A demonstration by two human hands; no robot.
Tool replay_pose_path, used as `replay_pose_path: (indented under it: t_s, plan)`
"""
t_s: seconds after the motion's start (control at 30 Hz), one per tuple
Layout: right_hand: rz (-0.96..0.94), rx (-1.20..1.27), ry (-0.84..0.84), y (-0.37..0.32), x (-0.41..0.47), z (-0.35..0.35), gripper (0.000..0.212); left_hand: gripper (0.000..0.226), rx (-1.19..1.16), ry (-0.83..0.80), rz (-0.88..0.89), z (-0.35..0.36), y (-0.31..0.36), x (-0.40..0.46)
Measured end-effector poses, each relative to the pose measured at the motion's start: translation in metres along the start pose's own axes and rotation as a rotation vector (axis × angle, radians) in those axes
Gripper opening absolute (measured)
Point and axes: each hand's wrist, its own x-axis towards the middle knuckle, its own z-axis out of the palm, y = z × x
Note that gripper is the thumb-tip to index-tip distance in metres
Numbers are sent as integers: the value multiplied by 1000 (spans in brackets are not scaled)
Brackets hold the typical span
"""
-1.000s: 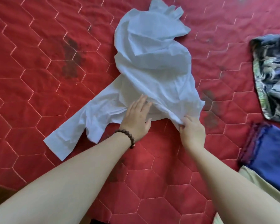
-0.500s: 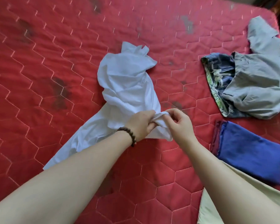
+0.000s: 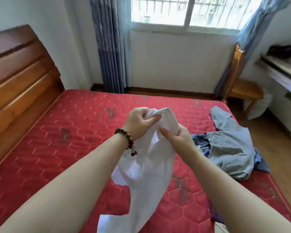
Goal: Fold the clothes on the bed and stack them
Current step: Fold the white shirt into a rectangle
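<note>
A white shirt [image 3: 151, 169] hangs in the air above the red quilted mattress [image 3: 71, 148], bunched at its top edge. My left hand [image 3: 139, 122], with a bead bracelet on the wrist, grips that bunched top. My right hand [image 3: 176, 137] grips the cloth just beside and below it. The shirt's lower part trails down between my forearms. A crumpled grey garment [image 3: 232, 148] lies on the mattress at the right, on top of a blue patterned piece [image 3: 200, 140].
A wooden headboard [image 3: 18, 81] stands at the left. Beyond the bed are a window with blue curtains [image 3: 111, 47], a wooden chair [image 3: 240, 84] and a cluttered desk [image 3: 284, 68] at the right. Wooden floor runs along the bed's right side.
Both hands have lifted the white shirt off the mattress and now hold it up. The view has tilted up from the bed to the room.
</note>
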Motion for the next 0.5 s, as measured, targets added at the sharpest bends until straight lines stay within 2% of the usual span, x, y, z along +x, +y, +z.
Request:
replay_pose_path:
  t_s: [0.17, 0.3, 0.43, 0.5]
  plan:
    - [-56, -4, -85, -82, 18, -14, 34, 52, -40, 141, 77, -69, 78, 29]
    - [-189, -4, -48, -141, 34, -34, 16, 51, 32, 167, 153, -111, 117, 34]
    - [-331, -86, -1, -211, 44, -54, 24, 59, 111, 145, 215, -142, 146, 34]
    - [-412, -176, 4, -245, 44, -61, 27, 46, 142, 141, 231, -154, 157, 36]
